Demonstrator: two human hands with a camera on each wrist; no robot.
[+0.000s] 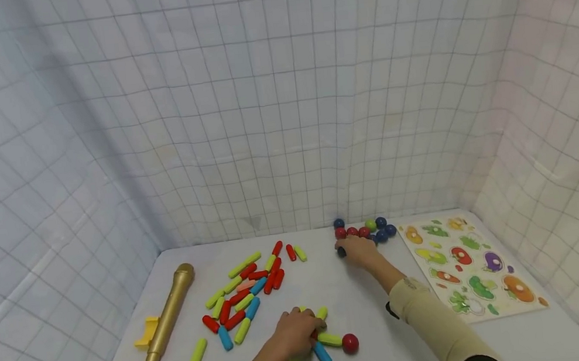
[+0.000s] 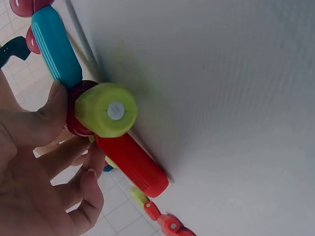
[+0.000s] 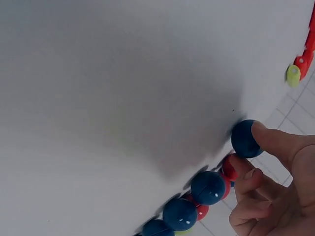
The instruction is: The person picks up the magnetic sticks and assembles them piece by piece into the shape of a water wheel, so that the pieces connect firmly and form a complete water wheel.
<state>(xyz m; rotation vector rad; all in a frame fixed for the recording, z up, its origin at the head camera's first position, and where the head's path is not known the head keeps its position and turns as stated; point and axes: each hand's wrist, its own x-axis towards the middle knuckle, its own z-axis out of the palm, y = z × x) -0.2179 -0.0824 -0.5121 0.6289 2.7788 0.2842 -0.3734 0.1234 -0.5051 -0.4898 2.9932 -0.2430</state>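
My left hand [image 1: 296,333] is low in the middle of the head view, gripping a joined piece of sticks and balls. In the left wrist view its thumb presses against a dark red ball [image 2: 74,118]. From that ball extend a blue stick [image 2: 56,49], a red stick [image 2: 138,167] and a yellow-green stick [image 2: 93,110]. Two free stick ends carry red balls [image 1: 350,343]. Farther back, my right hand [image 1: 357,251] pinches a dark blue ball [image 3: 243,140] between thumb and fingers, close over the table beside a row of balls.
Loose red, blue and yellow-green sticks [image 1: 235,320] lie left of centre. Red, green and blue balls [image 1: 382,235] cluster at the back wall. A vegetable picture board [image 1: 463,271] lies right; a gold microphone [image 1: 171,313] and a yellow piece [image 1: 147,330] lie left.
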